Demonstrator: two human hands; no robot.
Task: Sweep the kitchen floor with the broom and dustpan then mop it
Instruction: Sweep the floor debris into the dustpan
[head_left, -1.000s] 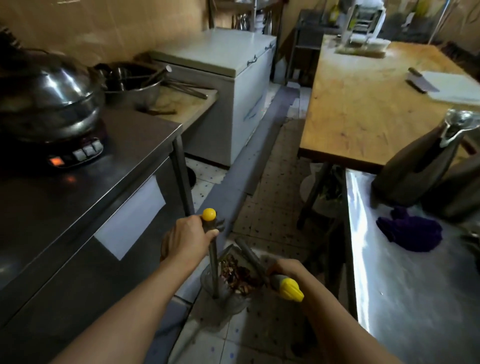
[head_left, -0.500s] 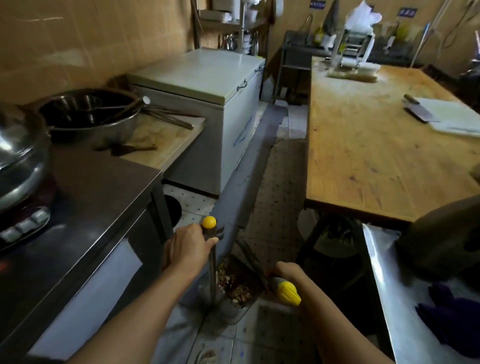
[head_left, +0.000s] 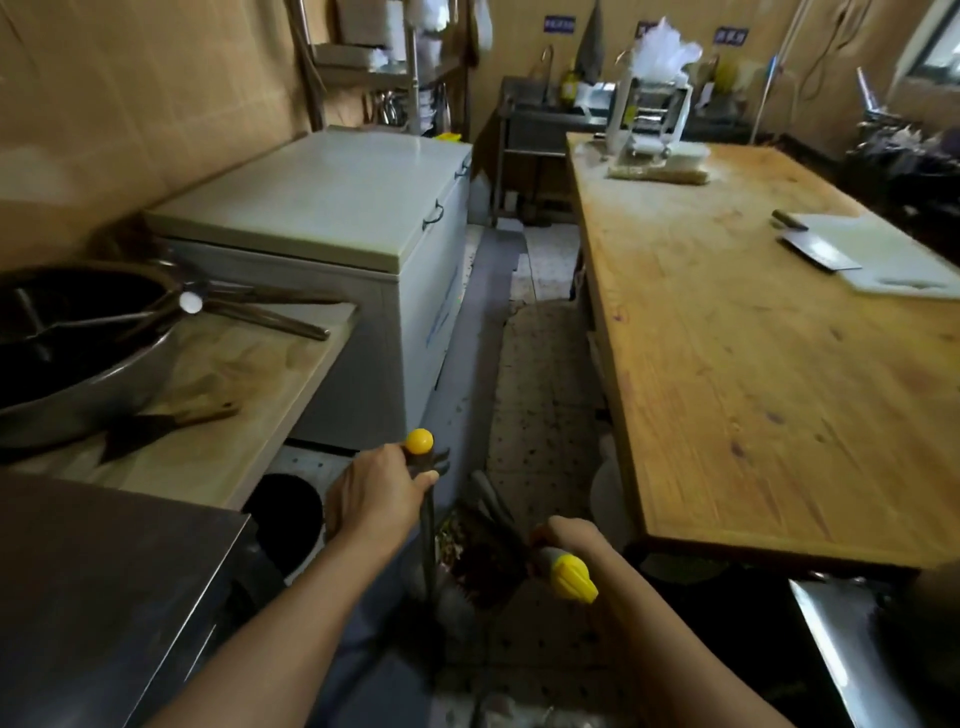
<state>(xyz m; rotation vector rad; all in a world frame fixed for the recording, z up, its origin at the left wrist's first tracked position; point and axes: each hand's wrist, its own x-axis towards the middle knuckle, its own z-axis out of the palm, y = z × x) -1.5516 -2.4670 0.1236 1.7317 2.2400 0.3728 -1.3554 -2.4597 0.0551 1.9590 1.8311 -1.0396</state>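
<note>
My left hand (head_left: 376, 493) grips the upright metal handle of the dustpan (head_left: 427, 540), just below its round yellow cap. The pan (head_left: 470, 566) hangs low between my arms and holds dark, mixed debris. My right hand (head_left: 563, 535) grips the broom handle (head_left: 566, 571) near its ribbed yellow end; the shaft slants down and away toward the pan. The broom's head is hidden behind the pan and my hands. A narrow tiled floor aisle (head_left: 540, 395) runs ahead.
A steel counter (head_left: 104, 597), a wooden board with a large metal bowl (head_left: 67, 348) and a white chest freezer (head_left: 332, 218) line the left. A long wooden table (head_left: 753, 364) with a cleaver stands right. A dark bin (head_left: 285, 514) sits under the left counter.
The view has moved forward along the aisle and lifted: the wok and stove left the frame, the freezer and far sink came closer. Both hands keep their grips on dustpan and broom.
</note>
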